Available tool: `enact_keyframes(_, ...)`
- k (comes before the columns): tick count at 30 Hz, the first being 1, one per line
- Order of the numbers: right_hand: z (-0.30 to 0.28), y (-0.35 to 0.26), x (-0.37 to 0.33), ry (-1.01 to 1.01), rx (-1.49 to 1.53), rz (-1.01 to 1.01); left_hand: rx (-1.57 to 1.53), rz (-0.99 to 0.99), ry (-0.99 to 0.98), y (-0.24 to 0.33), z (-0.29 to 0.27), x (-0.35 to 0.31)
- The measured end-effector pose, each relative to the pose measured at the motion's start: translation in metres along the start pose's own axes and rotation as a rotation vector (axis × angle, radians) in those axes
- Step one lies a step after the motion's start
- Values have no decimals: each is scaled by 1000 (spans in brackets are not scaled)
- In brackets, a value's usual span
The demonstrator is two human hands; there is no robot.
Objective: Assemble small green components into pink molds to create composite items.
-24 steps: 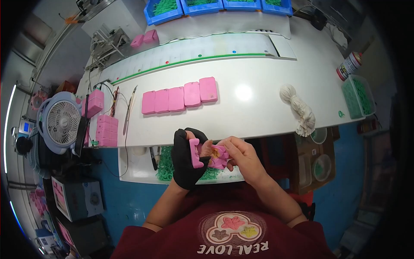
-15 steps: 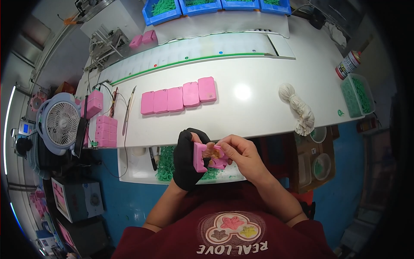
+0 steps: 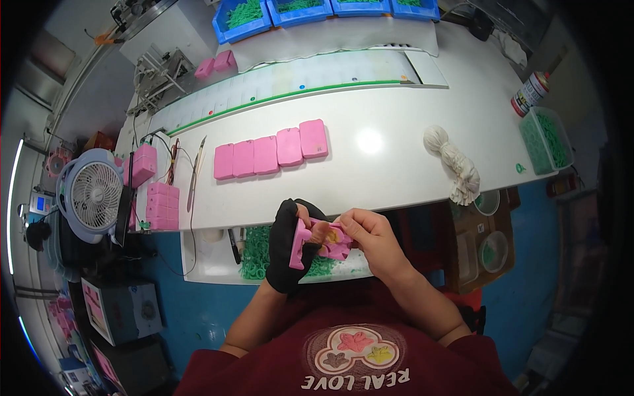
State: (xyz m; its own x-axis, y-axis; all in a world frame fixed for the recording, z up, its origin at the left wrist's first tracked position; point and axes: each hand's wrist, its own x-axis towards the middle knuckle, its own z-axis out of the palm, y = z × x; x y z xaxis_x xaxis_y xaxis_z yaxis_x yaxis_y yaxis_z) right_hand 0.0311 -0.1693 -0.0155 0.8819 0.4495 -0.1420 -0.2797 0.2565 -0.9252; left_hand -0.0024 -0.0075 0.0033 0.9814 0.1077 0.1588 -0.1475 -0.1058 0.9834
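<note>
My left hand (image 3: 285, 247), in a black glove with bare fingertips, is wrapped round a pink rubber mold (image 3: 299, 245) over the drawer. The mold is spread apart, with its hollowed inner side showing and a yellowish patch in it. My right hand (image 3: 376, 241), bare, pinches the mold's right edge between thumb and forefinger; whether a small piece is also between those fingers cannot be made out. Beyond my hands, several closed pink molds (image 3: 266, 154) lie in a slanting row on the white table (image 3: 396, 171).
Below my hands an open white drawer (image 3: 218, 269) holds green wax pieces (image 3: 256, 254). To the right lie a white cloth bundle (image 3: 452, 165), a spray can (image 3: 530, 94) and a clear tub (image 3: 545, 142) of green pieces. A fan (image 3: 96, 191) and stacked pink molds (image 3: 163, 206) stand at left.
The mold has been opened wider, its left part tilting away from the right part. The right hand keeps its pinch at the edge. The whole view has shifted slightly.
</note>
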Motion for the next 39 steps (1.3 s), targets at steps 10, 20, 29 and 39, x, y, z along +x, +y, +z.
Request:
enact_keyframes(10, -4, -6, 3, -63, -79, 33, 195, 149, 53, -11, -2, 1)
enact_keyframes(20, -5, 1, 3, -5, -214, -61, 176, -96, -60, -7, -5, 5)
enact_keyframes(29, -3, 0, 1, 1, -81, -44, -88, -197, -170, -3, -10, 4)
enact_keyframes(39, 5, -14, -3, 73, -346, -219, -150, -184, -130, -1, -6, 3)
